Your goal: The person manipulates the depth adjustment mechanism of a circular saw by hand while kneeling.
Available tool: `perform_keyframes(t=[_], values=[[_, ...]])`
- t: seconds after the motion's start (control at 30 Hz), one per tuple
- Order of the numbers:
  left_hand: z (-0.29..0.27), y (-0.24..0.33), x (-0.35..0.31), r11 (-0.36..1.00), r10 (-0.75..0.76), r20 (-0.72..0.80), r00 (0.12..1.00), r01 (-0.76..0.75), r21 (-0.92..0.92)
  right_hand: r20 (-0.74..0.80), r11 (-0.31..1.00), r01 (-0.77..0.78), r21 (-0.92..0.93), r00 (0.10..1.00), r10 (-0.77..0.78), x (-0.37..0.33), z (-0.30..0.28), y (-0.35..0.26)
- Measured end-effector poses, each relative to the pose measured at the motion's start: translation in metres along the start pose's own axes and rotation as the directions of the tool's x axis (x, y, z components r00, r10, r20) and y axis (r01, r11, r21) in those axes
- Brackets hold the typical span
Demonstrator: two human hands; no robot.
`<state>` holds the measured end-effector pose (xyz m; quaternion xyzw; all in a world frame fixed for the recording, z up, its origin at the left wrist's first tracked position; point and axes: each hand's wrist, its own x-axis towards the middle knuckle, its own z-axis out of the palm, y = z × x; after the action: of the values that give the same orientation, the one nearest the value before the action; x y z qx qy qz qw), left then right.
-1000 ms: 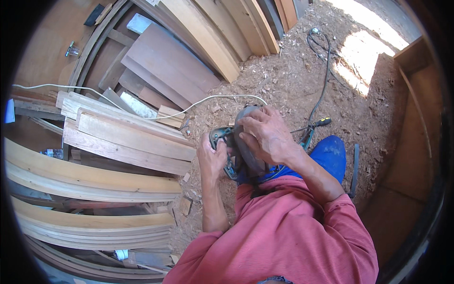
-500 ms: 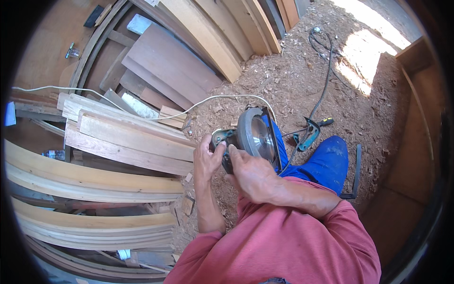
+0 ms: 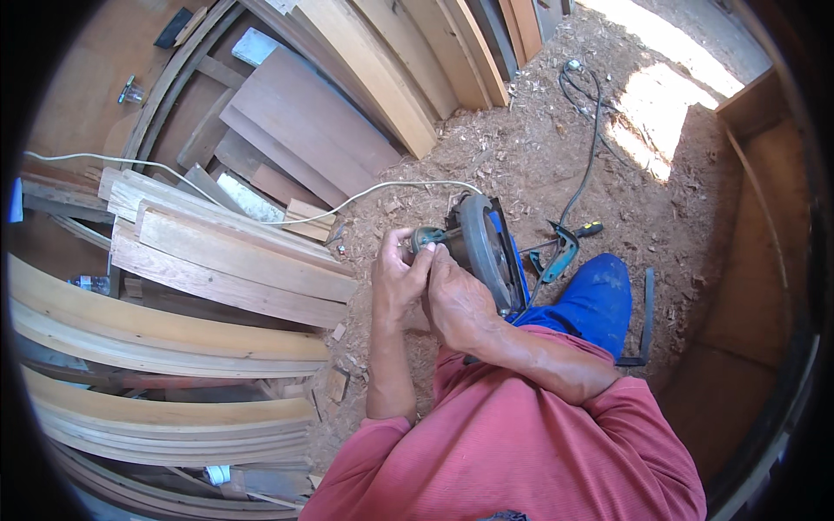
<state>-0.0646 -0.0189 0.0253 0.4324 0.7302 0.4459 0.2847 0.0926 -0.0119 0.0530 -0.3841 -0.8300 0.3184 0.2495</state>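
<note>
Hands draw together over the tool: the right hand (image 3: 463,304), which covered the round guard a second ago, now sits against the left hand (image 3: 400,282) at the motor end of a circular saw (image 3: 475,236). At far left, two stacks of curved, pale wooden strips, one upper (image 3: 174,317) and one lower (image 3: 174,404), bow below a pile of at least three straight, rough-grained planks (image 3: 226,252). Two smooth brown panels (image 3: 304,122) overlap beyond them, and one pale cable (image 3: 417,183) snakes across. Nearer the center, the left thumb and fingers curl around the saw's motor end; the right fingers are folded, their tips hidden, so what they grip cannot be told. One saw, its ring-shaped guard dull grey, stands edge-up in front of the torso, just beyond the right hand and beside blue trousers (image 3: 599,295). To its right, one curved teal casing piece (image 3: 566,253) lies near one yellow-and-black screwdriver (image 3: 589,229) on wood shavings (image 3: 678,226), below one looped dark cable (image 3: 594,143). One dark L-shaped bar (image 3: 648,313) follows, then a brown wooden panel (image 3: 747,347) at far right.
</note>
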Motion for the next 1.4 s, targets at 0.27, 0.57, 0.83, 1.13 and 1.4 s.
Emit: perform_keyframes(t=[0.27, 0.57, 0.83, 1.13, 1.4], values=[[0.002, 0.010, 0.007, 0.999, 0.047, 0.155, 0.987, -0.043, -0.030, -0.180, 0.973, 0.098, 0.209, 0.982, -0.061, -0.002, 0.010, 0.019], [-0.019, 0.038, 0.037, 0.976, -0.079, 0.428, 0.900, -0.018, 0.219, 0.070, 0.931, -0.169, 0.325, 0.986, 0.154, -0.005, -0.012, 0.011], [-0.013, 0.086, 0.056, 0.749, -0.038, 0.640, 0.767, -0.402, 0.527, 0.114, 0.841, -0.260, 0.474, 0.966, 0.234, 0.003, -0.001, 0.035], [-0.010, 0.080, 0.067, 0.757, -0.107, 0.686, 0.720, -0.388, 0.526, 0.143, 0.756, -0.424, 0.498, 0.900, 0.411, 0.015, 0.007, 0.037], [-0.015, 0.070, 0.066, 0.809, -0.022, 0.678, 0.734, -0.386, 0.444, 0.013, 0.708, -0.203, 0.676, 0.964, 0.264, 0.003, 0.023, 0.039]])
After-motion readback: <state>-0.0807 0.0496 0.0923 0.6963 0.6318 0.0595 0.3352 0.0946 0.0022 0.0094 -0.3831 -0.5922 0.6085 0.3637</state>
